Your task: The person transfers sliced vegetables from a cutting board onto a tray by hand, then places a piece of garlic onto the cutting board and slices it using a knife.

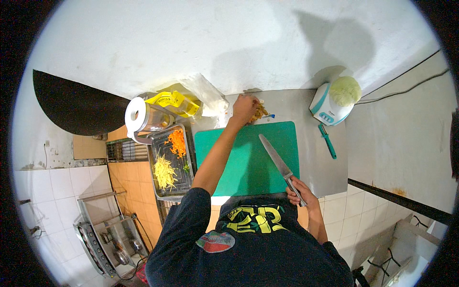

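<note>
Right hand (301, 190) grips a long knife (277, 160) over the green cutting board (248, 158), left hand (245, 109) closed on pale strips (260, 112) beyond it (2 shredded piles (170, 160) already trayed).

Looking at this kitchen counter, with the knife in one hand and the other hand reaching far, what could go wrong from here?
1. The right hand holds the long knife with its blade lying across the green cutting board, close to the outstretched left forearm; a careless move might cut it.
2. The left hand gathers orange food pieces at the board's far edge; some could be pushed off onto the counter.
</note>
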{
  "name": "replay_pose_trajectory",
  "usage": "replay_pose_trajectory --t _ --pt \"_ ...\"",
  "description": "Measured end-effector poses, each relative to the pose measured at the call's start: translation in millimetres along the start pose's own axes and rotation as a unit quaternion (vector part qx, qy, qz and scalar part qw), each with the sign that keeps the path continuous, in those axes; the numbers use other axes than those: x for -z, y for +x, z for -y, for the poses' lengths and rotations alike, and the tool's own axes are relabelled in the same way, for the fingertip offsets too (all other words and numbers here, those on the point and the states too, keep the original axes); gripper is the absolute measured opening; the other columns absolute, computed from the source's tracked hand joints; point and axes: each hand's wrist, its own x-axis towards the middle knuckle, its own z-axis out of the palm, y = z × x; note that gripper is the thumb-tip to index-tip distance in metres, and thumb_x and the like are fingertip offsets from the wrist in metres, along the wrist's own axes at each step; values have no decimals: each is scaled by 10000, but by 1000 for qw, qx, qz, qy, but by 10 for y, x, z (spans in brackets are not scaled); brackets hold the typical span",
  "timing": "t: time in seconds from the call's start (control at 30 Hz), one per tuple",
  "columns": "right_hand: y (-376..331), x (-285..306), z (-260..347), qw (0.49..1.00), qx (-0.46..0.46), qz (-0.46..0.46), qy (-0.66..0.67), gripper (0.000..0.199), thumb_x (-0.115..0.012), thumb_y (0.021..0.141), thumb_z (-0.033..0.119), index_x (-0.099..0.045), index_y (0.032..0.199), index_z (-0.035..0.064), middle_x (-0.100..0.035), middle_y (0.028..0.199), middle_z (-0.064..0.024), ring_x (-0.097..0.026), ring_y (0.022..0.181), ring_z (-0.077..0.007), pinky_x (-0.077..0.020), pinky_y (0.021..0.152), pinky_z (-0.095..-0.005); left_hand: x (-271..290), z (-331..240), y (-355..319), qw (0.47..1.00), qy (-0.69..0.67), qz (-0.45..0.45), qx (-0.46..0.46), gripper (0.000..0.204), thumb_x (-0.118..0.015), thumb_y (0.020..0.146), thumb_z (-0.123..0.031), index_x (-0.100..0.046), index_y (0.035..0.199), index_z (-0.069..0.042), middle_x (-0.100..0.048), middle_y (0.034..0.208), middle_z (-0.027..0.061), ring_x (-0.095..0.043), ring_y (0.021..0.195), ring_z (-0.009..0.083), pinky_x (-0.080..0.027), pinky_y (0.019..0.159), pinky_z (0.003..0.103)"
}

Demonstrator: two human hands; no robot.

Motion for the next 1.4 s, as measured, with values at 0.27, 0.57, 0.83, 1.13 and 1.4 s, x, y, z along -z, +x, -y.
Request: replay_pose_trajectory --t 0.27,0.57,0.83,1.13,1.4 --pt "9 -32 47 1000 13 -6 -9 318 -490 1069 370 -424 1327 195 -403 683 2 -376 462 -72 -332 411 -224 -104 -142 288 985 165 37 -41 286 -709 808 -107 -744 1078 -195 -644 1191 109 -567 1198 370 -543 946 452" --pt "4 -10 17 999 46 -5 -20 349 -487 1071 366 -413 1364 189 -410 697 0 -392 465 -75 -352 425 -227 10 -60 -525 953 -240 -164 -89 283 -821 755 -48 -709 1012 -87 -726 1013 72 -692 944 261 -568 805 366" --pt "106 54 -49 999 9 -18 -39 477 -494 1066 380 -353 1487 206 -410 700 -10 -388 467 -81 -353 424 -230 -290 323 -1740 866 -474 -158 23 240 -835 754 18 -645 885 -47 -720 961 24 -673 822 103 -536 644 295" --pt "70 64 -173 994 4 17 -111 522 -512 1058 370 -318 1518 217 -469 757 -12 -425 494 -94 -356 416 -247 -278 204 -2367 963 -99 -215 -128 181 -762 763 8 -663 893 -69 -686 936 69 -666 841 278 -549 714 386" --pt "4 19 -208 985 43 -1 -169 558 -513 1057 380 -313 1543 190 -476 781 -18 -445 529 -97 -389 472 -244 -358 193 -2477 971 -88 -207 -84 146 -747 827 -107 -681 957 -94 -702 951 54 -664 882 287 -544 732 409"
